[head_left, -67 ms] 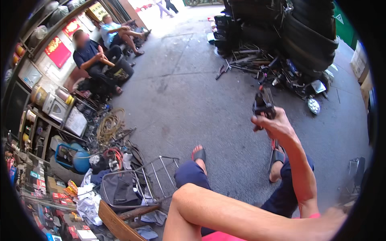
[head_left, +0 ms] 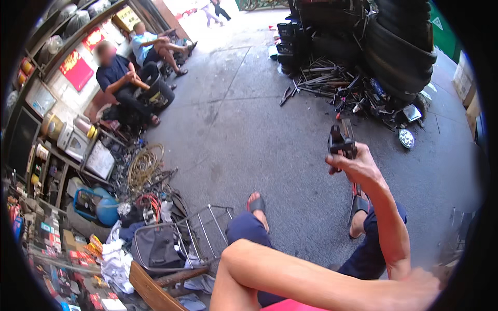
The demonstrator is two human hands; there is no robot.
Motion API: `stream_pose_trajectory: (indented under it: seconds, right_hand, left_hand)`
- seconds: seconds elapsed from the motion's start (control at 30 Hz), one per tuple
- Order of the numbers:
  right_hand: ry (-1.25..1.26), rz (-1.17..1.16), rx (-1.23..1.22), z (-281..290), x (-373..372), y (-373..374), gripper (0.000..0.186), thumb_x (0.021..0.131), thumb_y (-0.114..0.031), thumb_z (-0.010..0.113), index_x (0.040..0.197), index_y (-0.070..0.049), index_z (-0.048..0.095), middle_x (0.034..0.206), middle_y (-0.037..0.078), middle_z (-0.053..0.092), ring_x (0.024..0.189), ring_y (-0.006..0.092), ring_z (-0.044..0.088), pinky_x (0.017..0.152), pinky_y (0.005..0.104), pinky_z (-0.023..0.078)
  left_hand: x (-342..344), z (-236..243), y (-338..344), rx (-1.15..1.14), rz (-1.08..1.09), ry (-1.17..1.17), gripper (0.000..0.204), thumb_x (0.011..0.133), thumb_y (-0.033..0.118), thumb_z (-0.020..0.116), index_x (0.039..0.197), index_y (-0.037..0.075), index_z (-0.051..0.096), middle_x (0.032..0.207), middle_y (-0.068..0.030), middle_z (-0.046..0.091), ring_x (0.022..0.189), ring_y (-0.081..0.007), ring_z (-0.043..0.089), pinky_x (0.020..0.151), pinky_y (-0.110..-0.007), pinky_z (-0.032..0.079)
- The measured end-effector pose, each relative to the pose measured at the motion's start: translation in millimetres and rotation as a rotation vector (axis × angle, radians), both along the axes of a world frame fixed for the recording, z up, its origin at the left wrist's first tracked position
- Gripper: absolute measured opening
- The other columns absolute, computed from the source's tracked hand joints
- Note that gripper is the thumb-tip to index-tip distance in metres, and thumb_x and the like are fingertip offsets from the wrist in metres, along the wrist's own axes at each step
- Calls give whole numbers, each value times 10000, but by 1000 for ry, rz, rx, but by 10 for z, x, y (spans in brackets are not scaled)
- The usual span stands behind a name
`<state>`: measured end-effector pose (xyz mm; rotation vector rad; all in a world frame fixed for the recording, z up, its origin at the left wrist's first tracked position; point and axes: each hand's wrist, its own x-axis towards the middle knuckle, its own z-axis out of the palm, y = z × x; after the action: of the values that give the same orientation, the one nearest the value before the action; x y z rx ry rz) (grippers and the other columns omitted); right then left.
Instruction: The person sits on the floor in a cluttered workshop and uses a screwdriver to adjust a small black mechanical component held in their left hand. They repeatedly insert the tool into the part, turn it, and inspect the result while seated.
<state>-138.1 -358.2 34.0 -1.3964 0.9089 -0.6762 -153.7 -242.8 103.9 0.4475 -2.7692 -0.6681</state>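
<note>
My right hand (head_left: 358,165) is raised in front of me, closed round a black part with a flat metal strip (head_left: 340,142); its exact kind does not show. Below that hand a slim tool with red on it (head_left: 355,189) shows beside my right sandal (head_left: 360,205); whether I hold it I cannot tell. My left arm crosses low over my lap to the right. The left hand (head_left: 415,290) lies near my right elbow, its fingers smeared by motion.
Scrap metal (head_left: 327,75) and stacked tyres (head_left: 399,52) stand ahead right, with a round lamp (head_left: 406,138) on the floor. A metal frame chair (head_left: 207,233), a hose coil (head_left: 144,167) and shelves line the left. Two people sit at far left, one near a black bucket (head_left: 160,94).
My left hand has shifted slightly left near the right elbow. The right hand keeps its hold on the black part; the whole view has moved a little.
</note>
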Motion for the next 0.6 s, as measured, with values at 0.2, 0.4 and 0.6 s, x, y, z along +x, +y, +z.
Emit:
stream_pose_trajectory:
  seconds: [0.2, 0.4, 0.6]
  right_hand:
    - [-110, 57, -117, -233, 11, -16, 280, 749, -203, 790, 856, -26, 602, 730, 17, 592, 684, 108, 591, 598, 269, 481]
    - [47, -68, -280, -292, -28, -34, 365, 723, -261, 778, 961, -24, 634, 820, 108, 658, 723, 162, 622, 640, 317, 492]
    - [59, -44, -300, -341, 87, 54, 429, 723, -299, 711, 1013, -3, 602, 754, 216, 653, 703, 383, 653, 629, 420, 507]
  left_hand:
    - [1412, 40, -265, 754, 455, 399, 189, 856, 100, 623, 980, -42, 634, 993, -115, 666, 893, -124, 639, 805, -329, 517]
    - [1730, -887, -543, 950, 1203, 985, 217, 942, 210, 572, 1083, 47, 550, 945, -49, 647, 830, -135, 626, 699, -289, 501]
    - [1629, -977, -449, 1118, 1071, 1213, 301, 938, 186, 565, 1213, 76, 509, 1111, -53, 599, 1029, -162, 580, 883, -350, 474]
